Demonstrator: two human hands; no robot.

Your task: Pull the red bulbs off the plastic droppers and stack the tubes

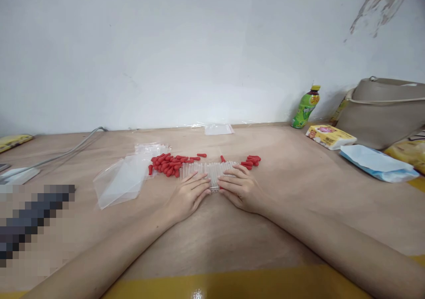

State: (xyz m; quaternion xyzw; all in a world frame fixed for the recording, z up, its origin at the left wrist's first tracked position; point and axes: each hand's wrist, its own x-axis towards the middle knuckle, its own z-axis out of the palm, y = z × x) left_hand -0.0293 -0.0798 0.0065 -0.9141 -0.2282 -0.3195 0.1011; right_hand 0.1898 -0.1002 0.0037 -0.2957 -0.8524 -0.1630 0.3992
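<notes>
A row of clear thin tubes lies side by side on the table in front of me. My left hand rests over its left part, fingers stretched out. My right hand lies over the right part, fingers also extended. Both palms face down, and the fingers cover some of the tubes. A heap of red rubber bulbs sits just beyond my left hand. Past my right hand is a smaller group of red bulbs. Another red bulb, with a thin clear tube extending from it, lies behind the row.
Clear plastic bags lie left of the heap, and a flat white packet is by the wall. At right stand a green bottle, a yellow tissue pack, a blue-white packet and a grey bag. A cable runs at left.
</notes>
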